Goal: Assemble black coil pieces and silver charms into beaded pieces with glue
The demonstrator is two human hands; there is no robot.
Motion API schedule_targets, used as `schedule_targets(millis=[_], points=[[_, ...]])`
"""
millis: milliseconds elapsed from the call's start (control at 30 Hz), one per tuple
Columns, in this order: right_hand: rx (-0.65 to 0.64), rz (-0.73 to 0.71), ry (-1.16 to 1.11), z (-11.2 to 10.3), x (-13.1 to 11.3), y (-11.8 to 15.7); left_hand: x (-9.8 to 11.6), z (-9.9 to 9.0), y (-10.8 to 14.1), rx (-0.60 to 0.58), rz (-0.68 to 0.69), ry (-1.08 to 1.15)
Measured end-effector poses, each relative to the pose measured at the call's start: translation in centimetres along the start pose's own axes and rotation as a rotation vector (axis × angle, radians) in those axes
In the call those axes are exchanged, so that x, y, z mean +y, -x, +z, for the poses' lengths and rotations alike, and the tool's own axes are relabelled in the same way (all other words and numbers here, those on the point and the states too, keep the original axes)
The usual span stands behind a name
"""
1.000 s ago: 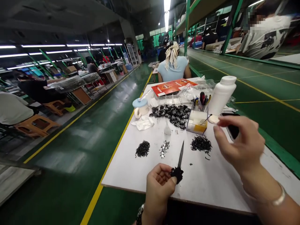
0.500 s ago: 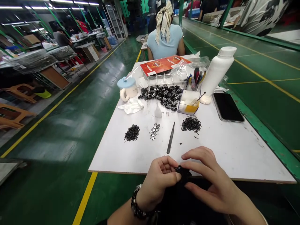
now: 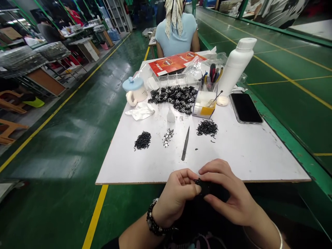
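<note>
Near the table's front edge, my left hand pinches a small black part between thumb and fingers. Around the right side of that part curves my right hand, its thumb and fingers apart; whether they touch the part is hard to tell against the dark clothing. Beyond the hands lie tweezers, a pile of small silver pieces, and piles of small black curved pieces to the left and right.
Farther back are a heap of black parts, a small white bottle, a lidded mug, a tissue, a tool box, a large white bottle and a phone. A person sits beyond the table.
The camera view has shifted, so the table and its items appear higher and slightly left. My left hand keeps its pinch on the black part, with my right hand still curved beside it.
</note>
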State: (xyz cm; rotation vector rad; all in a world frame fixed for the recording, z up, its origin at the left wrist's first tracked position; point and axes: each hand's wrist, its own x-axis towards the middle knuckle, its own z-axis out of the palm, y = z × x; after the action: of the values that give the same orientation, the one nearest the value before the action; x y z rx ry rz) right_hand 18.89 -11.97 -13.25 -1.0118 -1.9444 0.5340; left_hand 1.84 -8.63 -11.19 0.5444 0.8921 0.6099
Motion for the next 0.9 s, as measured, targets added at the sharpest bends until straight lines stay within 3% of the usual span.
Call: schedule_targets(millis=[367, 533, 633, 700, 900], points=[[0.009, 0.040, -0.040, -0.4, -0.2, 0.8, -0.7, 0.6, -0.1, 0.013, -0.030, 0.014], [0.016, 0.042, -0.076, -0.6, -0.3, 1.2, -1.1, 0.9, -0.2, 0.011, 0.060, -0.014], [0.031, 0.027, -0.101, -0.8, -0.4, 1.4, -1.2, 0.9, 0.0, -0.007, 0.128, -0.154], [0.045, -0.010, -0.116, -1.0, -0.4, 1.5, -1.3, 0.8, 0.2, -0.030, 0.232, -0.318], [0.101, -0.136, -0.077, -1.3, -0.4, 1.9, -0.3, 0.4, 0.9, -0.132, 0.730, -0.754]])
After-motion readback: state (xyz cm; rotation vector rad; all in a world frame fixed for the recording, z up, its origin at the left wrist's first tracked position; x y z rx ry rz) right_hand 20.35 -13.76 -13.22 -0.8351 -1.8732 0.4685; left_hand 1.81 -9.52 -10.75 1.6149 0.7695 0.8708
